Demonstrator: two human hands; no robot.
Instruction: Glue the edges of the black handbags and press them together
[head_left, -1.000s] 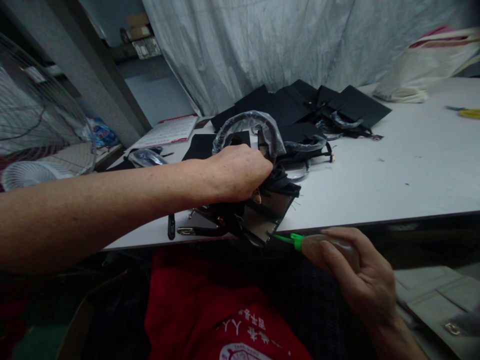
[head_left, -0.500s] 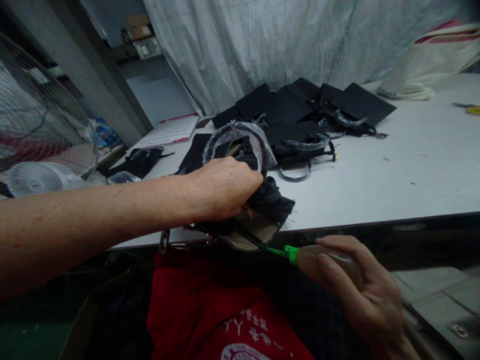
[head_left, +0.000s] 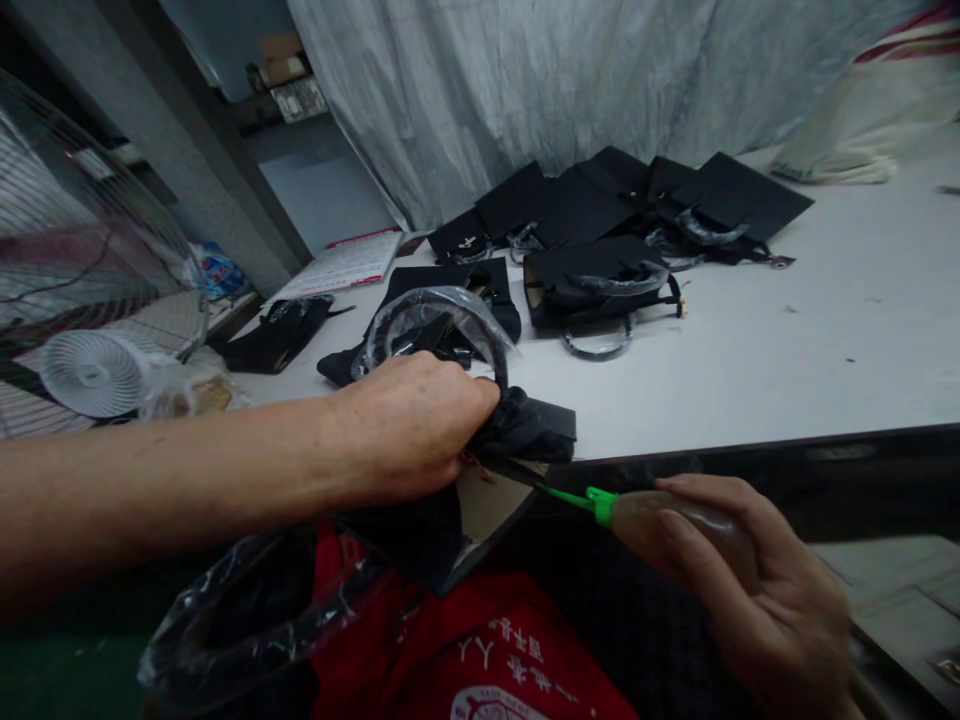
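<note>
Black bag (head_left: 431, 540), part-hidden, is gripped by left hand (head_left: 412, 425); green-tipped bottle (head_left: 637, 522), half-covered, is clasped by right hand (head_left: 776, 590).

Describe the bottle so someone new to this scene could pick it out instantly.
Start at the big white table and go to the right part of its near edge, where the right hand's grip is. In it lies the bottle, brownish and translucent, pointing left. Its bright green nozzle sets it apart from the black bag it points toward.
</note>
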